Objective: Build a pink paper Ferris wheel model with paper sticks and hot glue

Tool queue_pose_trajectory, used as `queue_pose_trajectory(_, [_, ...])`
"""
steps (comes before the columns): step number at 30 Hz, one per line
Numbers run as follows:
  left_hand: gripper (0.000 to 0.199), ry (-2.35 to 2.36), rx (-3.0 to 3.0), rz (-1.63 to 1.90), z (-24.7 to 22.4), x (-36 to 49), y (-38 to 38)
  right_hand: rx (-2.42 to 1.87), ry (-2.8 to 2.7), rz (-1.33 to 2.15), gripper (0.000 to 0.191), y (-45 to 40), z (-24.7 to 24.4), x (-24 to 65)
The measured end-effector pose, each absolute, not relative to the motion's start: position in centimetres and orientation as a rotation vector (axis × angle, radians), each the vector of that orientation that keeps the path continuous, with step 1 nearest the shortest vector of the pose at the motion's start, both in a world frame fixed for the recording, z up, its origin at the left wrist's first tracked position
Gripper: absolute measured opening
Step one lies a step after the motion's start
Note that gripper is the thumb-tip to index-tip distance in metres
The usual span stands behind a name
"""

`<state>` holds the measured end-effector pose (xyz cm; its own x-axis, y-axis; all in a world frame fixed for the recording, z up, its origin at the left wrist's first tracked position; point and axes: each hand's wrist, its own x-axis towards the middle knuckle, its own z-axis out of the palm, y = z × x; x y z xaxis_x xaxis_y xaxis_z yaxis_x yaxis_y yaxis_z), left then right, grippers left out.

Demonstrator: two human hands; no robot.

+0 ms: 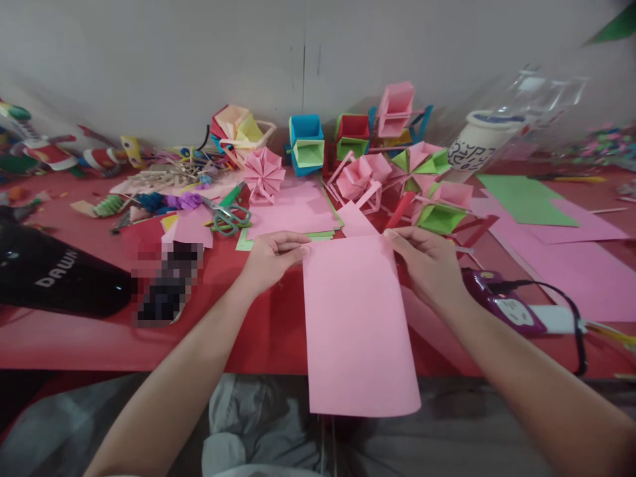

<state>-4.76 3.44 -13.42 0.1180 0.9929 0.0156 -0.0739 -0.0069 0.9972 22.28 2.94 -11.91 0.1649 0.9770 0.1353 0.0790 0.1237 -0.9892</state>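
Between my two hands is a sheet of pink paper (355, 324), its near end hanging past the table's front edge over my lap. My left hand (275, 258) pinches its far left corner between thumb and fingers. At the far right corner, my right hand (422, 258) grips the same sheet the same way. Just beyond lies a stack of pink paper (298, 209) with green sheets under it. Scissors with green-grey handles (231, 215) rest left of that stack. Folded pink and green paper baskets (444, 205) stand close past my right hand.
A black bottle (64, 271) lies at the left by a blurred-out phone (169, 285). On the right are a purple device with a cable (501, 301), large pink sheets (586, 271), a green sheet (531, 202) and a patterned cup (481, 142). Folded paper boxes (305, 142) line the wall.
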Motion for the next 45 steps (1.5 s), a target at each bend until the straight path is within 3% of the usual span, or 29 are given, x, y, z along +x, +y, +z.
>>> queue_pose_trajectory(5, [0.045, 1.070, 1.204, 1.194, -13.4, -5.0, 3.6, -1.254, -1.256, 1.212, 0.027, 3.1, -11.8, 22.8])
queue_pose_trajectory(10, [0.043, 1.076, 1.219, 1.197, -13.2, -5.2, 3.6, -1.344, -1.260, 1.061, 0.029, 3.5, -12.1, 23.4])
queue_pose_trajectory(16, [0.044, 1.106, 1.233, 1.227, -13.3, -5.3, 3.7, -1.291, -1.375, 1.261, 0.031, 2.9, -11.0, 23.1])
queue_pose_trajectory(30, [0.042, 1.119, 1.254, 1.263, -13.0, -5.8, 3.9, -1.469, -1.628, 0.978, 0.043, 2.2, -10.3, 22.8])
queue_pose_trajectory(38, [0.042, 1.170, 1.287, 1.294, -13.0, -6.3, 4.1, -1.479, -1.611, 1.027, 0.038, 2.3, -11.0, 23.0])
queue_pose_trajectory(45, [0.044, 1.179, 1.270, 1.327, -13.2, -6.6, 4.2, -1.374, -1.637, 1.211, 0.048, 2.1, -10.7, 22.6])
